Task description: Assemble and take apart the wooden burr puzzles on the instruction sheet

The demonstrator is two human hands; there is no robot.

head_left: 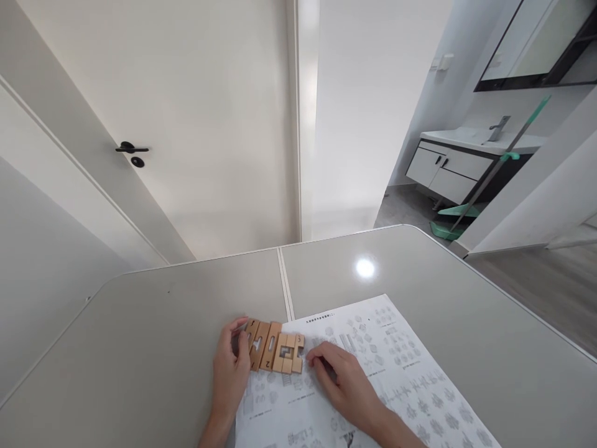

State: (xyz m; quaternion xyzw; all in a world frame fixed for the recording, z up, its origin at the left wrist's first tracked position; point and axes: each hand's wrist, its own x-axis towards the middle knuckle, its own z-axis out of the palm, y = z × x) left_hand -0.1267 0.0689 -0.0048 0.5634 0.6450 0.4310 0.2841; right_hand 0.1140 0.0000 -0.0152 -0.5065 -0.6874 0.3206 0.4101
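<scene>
Several notched wooden puzzle pieces (271,346) lie side by side in a row on a large printed sheet (373,348). The left ones are darker brown, the right ones paler, and a few bear numbers such as 2 and 3. My left hand (232,361) curls its fingers and thumb around the leftmost piece at the row's end. Just right of the pale pieces, my right hand (342,381) rests on the sheet with fingers curled in and nothing visible in them. A small gap separates its fingertips from the rightmost piece.
The sheet carries rows of small diagrams and lies on a grey table (140,348) with a seam (285,286) across it. Beyond stand a white door (209,124) with a black handle (132,148), a washbasin cabinet (448,165) and a green dustpan (445,230).
</scene>
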